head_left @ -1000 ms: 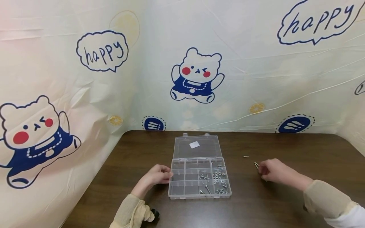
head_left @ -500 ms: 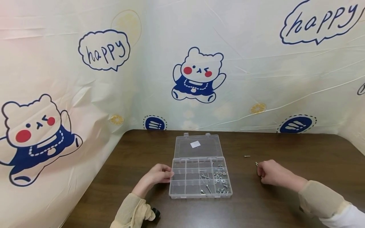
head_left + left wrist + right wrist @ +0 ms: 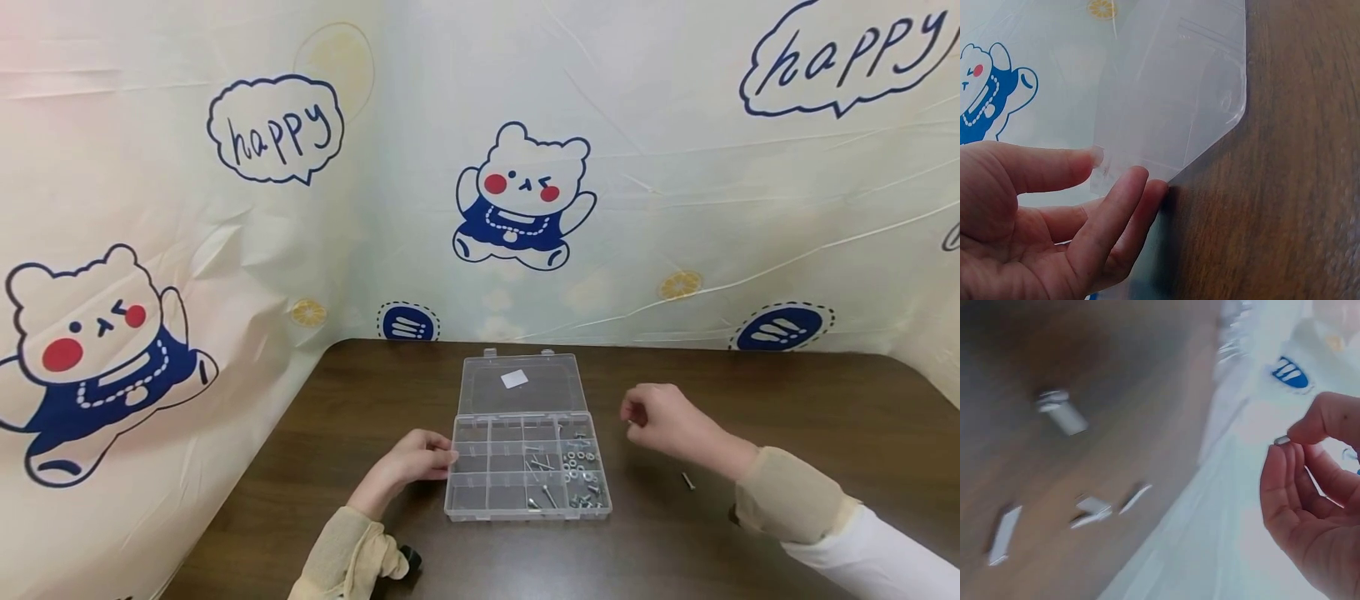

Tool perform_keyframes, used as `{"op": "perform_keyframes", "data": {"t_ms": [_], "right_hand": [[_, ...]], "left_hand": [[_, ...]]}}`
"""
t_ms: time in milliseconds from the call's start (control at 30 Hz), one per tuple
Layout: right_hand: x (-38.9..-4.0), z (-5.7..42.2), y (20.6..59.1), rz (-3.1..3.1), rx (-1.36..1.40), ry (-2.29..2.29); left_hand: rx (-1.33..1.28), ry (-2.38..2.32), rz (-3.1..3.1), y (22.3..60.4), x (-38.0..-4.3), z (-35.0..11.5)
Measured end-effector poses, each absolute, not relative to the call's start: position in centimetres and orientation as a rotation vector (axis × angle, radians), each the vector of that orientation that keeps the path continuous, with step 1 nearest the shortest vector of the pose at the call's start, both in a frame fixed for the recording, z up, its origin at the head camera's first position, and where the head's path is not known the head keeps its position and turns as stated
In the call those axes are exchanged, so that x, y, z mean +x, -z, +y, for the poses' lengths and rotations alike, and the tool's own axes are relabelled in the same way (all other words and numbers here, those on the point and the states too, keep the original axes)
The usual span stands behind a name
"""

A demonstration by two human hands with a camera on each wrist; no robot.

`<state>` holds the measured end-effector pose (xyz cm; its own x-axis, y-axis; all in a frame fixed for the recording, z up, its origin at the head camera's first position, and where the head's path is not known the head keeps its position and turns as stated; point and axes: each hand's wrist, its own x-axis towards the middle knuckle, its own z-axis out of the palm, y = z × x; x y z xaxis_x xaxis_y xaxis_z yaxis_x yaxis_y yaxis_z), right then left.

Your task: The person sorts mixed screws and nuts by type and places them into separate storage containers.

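A clear plastic compartment box [image 3: 467, 500] lies on the table with its lid [image 3: 480, 392] folded back. My left hand [image 3: 411, 458] holds its left side; in the left wrist view the thumb [image 3: 1063, 169] reaches the rim and the fingers [image 3: 1113, 219] lie along the outer wall. To the right of the box my right hand [image 3: 667, 417] is raised over the table, pinching a small screw [image 3: 1281, 440] between thumb and fingertips. Most of that screw is hidden by the fingers. Another screw [image 3: 688, 481] rests on the table below my right forearm.
Screws, nuts [image 3: 581, 456] and bolts fill several compartments on the box's right side; the left ones show bare plastic. The right wrist view has several blurred screws [image 3: 1005, 534] on the brown table [image 3: 360, 383]. A printed curtain [image 3: 645, 233] hangs behind the table.
My right hand has lifted and moved left toward the box with a screw. One screw now shows on the table where the hand was. My left hand stays at the box.
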<state>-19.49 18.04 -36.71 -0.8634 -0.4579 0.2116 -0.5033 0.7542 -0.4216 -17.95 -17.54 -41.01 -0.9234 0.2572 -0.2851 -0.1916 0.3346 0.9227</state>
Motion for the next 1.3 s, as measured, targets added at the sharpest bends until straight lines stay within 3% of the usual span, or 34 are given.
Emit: {"op": "perform_keyframes", "data": {"t_ms": [633, 1300], "right_hand": [[-22.1, 9.5, 36.8, -2.728, 1.159, -0.859], [-21.8, 13.6, 35.8, -2.839, 1.207, -0.632]], "left_hand": [[0.069, -1.617, 2.221, 41.0, -17.9, -17.6], [0.033, -1.562, 2.264, 40.7, -17.9, -17.4]]}}
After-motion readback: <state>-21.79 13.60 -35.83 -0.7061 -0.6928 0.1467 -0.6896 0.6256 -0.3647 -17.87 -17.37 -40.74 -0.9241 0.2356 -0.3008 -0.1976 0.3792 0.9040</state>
